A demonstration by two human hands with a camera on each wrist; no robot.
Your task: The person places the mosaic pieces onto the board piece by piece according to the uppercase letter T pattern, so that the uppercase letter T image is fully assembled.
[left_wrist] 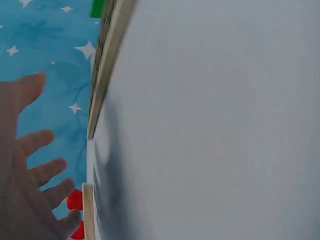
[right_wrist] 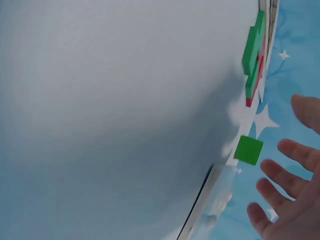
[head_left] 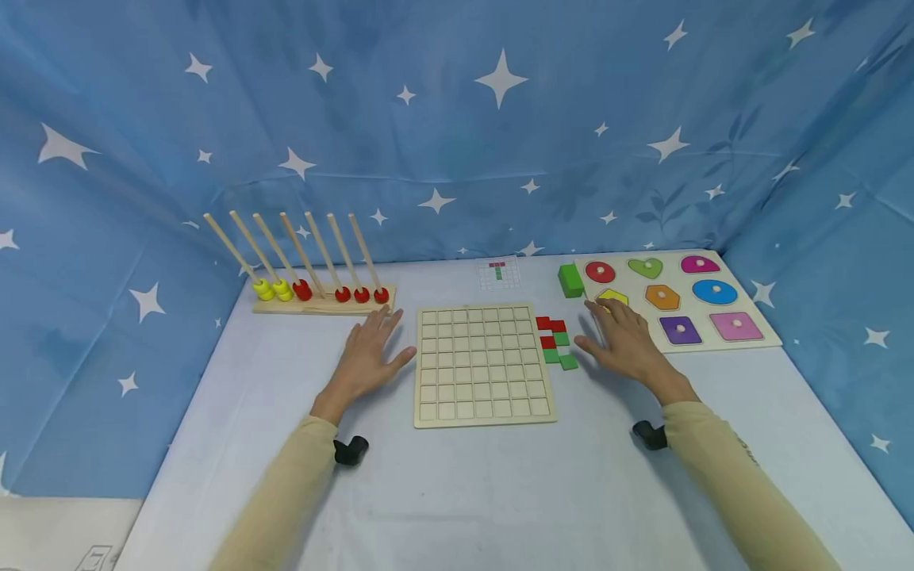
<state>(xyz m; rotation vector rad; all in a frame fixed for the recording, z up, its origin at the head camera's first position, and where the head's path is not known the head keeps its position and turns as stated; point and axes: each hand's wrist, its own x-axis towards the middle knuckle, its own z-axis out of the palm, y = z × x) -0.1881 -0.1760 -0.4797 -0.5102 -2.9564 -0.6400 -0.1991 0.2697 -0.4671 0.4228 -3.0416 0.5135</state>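
Note:
A wooden grid board (head_left: 485, 365) lies flat on the white table between the two hands. My left hand (head_left: 366, 357) hovers at the board's left side with fingers spread, and the left wrist view shows its fingers (left_wrist: 47, 170) apart and holding nothing. On the other side, my right hand (head_left: 623, 341) is held above the table near the shape puzzle's left edge, fingers loosely extended and nothing in them. Several red tiles (head_left: 548, 342) and green tiles (head_left: 568, 362) lie between the board and that hand. Just beyond it stands a green block (head_left: 570, 281).
At the back left stands a wooden bead rack (head_left: 324, 301) with upright pegs and yellow and red beads. A puzzle board (head_left: 689, 301) with colored knobbed shapes lies at the back right. Behind the grid board is a pattern card (head_left: 498, 274). Blue star-printed cloth (head_left: 457, 143) encloses the table.

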